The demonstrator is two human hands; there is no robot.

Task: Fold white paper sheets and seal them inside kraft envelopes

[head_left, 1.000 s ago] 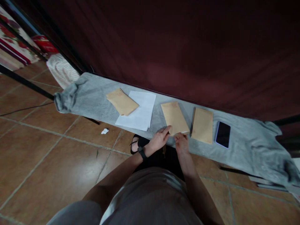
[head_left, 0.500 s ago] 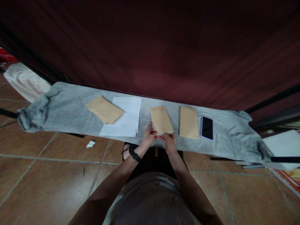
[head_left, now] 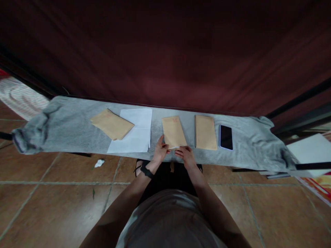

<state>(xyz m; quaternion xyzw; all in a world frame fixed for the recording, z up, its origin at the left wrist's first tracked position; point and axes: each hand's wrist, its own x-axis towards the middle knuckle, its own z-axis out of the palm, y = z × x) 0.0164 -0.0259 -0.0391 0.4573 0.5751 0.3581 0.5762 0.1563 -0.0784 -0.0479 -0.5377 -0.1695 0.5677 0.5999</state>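
Note:
A brown paper envelope (head_left: 174, 131) lies tilted on the grey cloth in front of me, with faint red print near its far end. At its near left corner, my left hand (head_left: 160, 150) is closed on the edge. My right hand (head_left: 185, 153) pinches the near edge on the right side. A narrow pale strip shows at that edge between my fingers; I cannot tell whether it is a flap or paper inside. To the right lies a stack of brown envelopes (head_left: 206, 132). More brown envelopes (head_left: 112, 124) rest partly over white paper sheets (head_left: 137, 137) on the left.
A grey cloth (head_left: 69, 127) covers the long narrow bench. A phone (head_left: 226, 137) with a purple edge lies right of the envelope stack. Behind the bench hangs a dark red curtain (head_left: 165, 58). A crumpled white scrap (head_left: 99, 163) lies on the tiled floor.
My hands have spread slightly apart along the envelope's near edge, the right fingers moving off the left ones. The view has shifted a little; the other things lie as before.

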